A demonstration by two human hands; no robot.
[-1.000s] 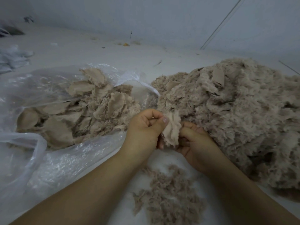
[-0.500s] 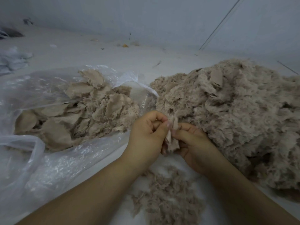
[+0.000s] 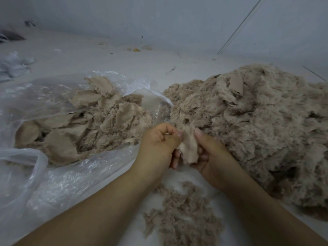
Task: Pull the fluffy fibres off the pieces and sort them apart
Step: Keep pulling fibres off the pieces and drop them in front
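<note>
Leftmost, a plastic bag point(image 3: 44, 174) holds stripped pieces point(image 3: 88, 125). At centre, the left hand point(image 3: 156, 146) and right hand point(image 3: 211, 155) both pinch one fluffy piece point(image 3: 189, 148), above loose fibres point(image 3: 182, 215) on the surface point(image 3: 124, 55). Best pull small tufts while gripping the backing firmly. Rightmost, the unsorted heap point(image 3: 257, 125) waits.

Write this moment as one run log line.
left hand: pinches piece | right hand: pinches piece | fibre heap: below hands
</note>
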